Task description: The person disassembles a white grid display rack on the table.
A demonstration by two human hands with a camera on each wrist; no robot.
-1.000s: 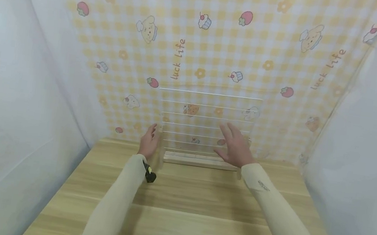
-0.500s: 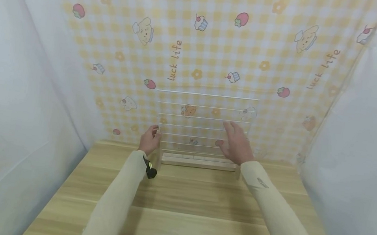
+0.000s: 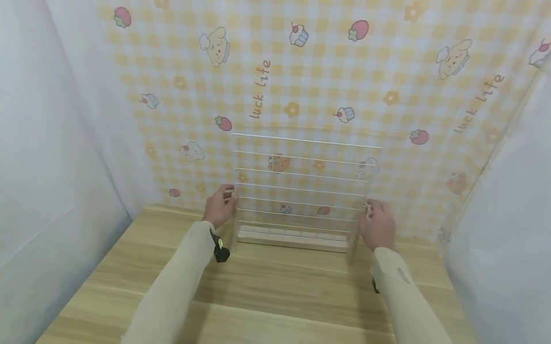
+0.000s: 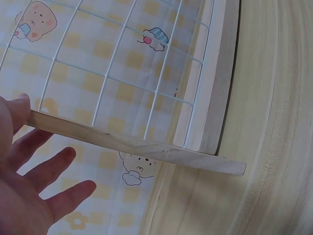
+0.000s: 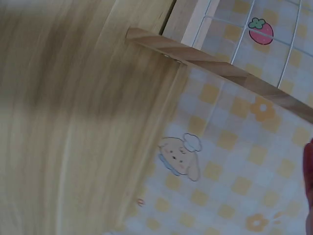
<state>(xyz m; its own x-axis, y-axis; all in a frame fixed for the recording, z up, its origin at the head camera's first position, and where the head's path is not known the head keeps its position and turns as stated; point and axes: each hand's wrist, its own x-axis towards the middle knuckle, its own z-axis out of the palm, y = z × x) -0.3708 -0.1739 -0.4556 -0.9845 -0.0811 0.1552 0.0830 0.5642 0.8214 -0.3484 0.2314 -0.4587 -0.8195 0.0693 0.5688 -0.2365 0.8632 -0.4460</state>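
Observation:
A wire rack (image 3: 300,181) with thin white bars and a wooden frame stands upright at the back of the wooden table (image 3: 267,310). My left hand (image 3: 220,204) is at its left post. In the left wrist view the thumb touches that post (image 4: 132,144) while the fingers (image 4: 58,196) lie spread and straight behind it. My right hand (image 3: 379,225) is at the rack's right post, fingers curled against it. The right wrist view shows the right post (image 5: 215,66) and only a sliver of that hand.
A yellow checked cloth (image 3: 322,56) with cartoon prints hangs right behind the rack. White sheets close in the left side (image 3: 24,133) and the right side (image 3: 538,201). Bare tabletop stretches from the rack to the near edge.
My right hand has moved from in front of the wire bars to the rack's right post and curled onto it. My left hand has closed in on the left post.

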